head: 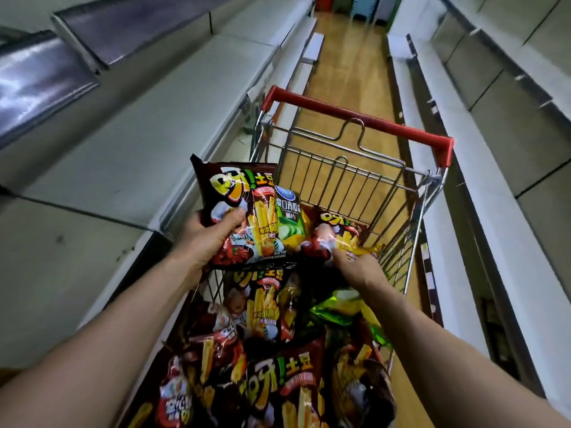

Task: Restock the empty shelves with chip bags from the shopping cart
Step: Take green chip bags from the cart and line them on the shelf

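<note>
**aisle_lurker:** standing right by the shopping cart [355, 120]. The left hand [213, 239] is up over the basket, forearm stretched forward, thumb and fingers clamped on a dark red chip bag [244, 205] held upright.

**snackwatch:** and the right hand [358, 267]?

**aisle_lurker:** that arm's reaching out, fingertips down on another red bag [340, 231] at the cart's far end. Can't tell if it's gripping.

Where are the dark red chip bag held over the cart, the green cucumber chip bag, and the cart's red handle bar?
Dark red chip bag [244, 208]: head view, middle of its printed front.
Green cucumber chip bag [288, 213]: head view, its front panel.
Red handle bar [401, 128]: head view, right half of the bar.
</note>
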